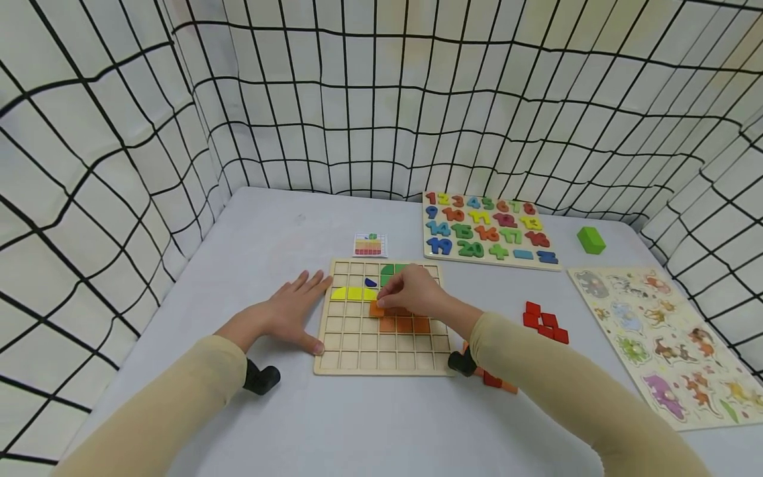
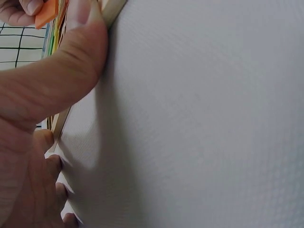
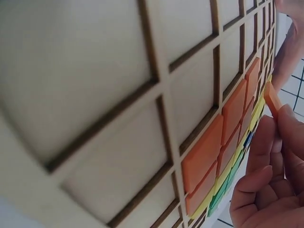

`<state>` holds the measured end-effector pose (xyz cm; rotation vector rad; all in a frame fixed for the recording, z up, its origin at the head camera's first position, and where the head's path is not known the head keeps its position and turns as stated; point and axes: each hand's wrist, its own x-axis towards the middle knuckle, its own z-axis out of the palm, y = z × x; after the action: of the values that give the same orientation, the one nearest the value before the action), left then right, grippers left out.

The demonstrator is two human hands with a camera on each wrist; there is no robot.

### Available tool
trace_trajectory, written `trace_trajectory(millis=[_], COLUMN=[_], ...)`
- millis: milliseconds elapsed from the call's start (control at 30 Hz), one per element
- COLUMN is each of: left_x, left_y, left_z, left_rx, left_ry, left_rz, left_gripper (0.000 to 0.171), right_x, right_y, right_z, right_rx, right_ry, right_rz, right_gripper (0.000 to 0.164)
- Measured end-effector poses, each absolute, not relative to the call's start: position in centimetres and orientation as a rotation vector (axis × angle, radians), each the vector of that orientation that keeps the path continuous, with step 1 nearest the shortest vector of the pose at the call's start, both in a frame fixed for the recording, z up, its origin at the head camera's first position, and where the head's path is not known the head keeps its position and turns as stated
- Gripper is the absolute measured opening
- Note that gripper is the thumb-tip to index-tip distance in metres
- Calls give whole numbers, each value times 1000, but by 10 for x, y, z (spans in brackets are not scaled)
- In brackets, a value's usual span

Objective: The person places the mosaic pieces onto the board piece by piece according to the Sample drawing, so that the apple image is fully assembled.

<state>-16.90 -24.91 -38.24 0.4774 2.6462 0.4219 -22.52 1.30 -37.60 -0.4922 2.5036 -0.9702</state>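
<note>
My right hand (image 1: 414,291) pinches an orange square tile (image 1: 375,309) between thumb and fingertips, close over the wooden grid board (image 1: 357,363). In the right wrist view the held tile (image 3: 272,99) tilts up above the grid, beside seated orange tiles (image 3: 204,154). My left hand (image 1: 292,315) lies spread at the board's left side, its thumb (image 2: 85,45) right at the board's edge. Yellow pieces (image 1: 354,293), green pieces (image 1: 387,270) and a small dark blue piece (image 1: 370,283) are on the board; my right hand partly hides the pieces under it.
Behind the board lies a small pattern card (image 1: 370,244). A number puzzle (image 1: 489,232), a green block (image 1: 591,240) and an animal puzzle (image 1: 679,351) stand back and right. Red tiles (image 1: 545,322) lie right of the board; more red and orange pieces (image 1: 491,379) sit partly under my right sleeve.
</note>
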Motion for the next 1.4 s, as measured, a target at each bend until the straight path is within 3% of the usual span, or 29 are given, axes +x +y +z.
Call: trace_trajectory(millis=[1067, 1400], left_x=[-170, -171], left_y=[-250, -249], left_z=[-384, -385], left_rx=[489, 480], left_ry=[2653, 2648], left_rz=[415, 420], left_gripper=[133, 132], right_x=[-222, -224], right_y=[-15, 14], right_z=[-375, -366], right_rx=[-767, -767], right_ry=[2647, 2648], right_rz=[-596, -677], right_gripper=[5, 4])
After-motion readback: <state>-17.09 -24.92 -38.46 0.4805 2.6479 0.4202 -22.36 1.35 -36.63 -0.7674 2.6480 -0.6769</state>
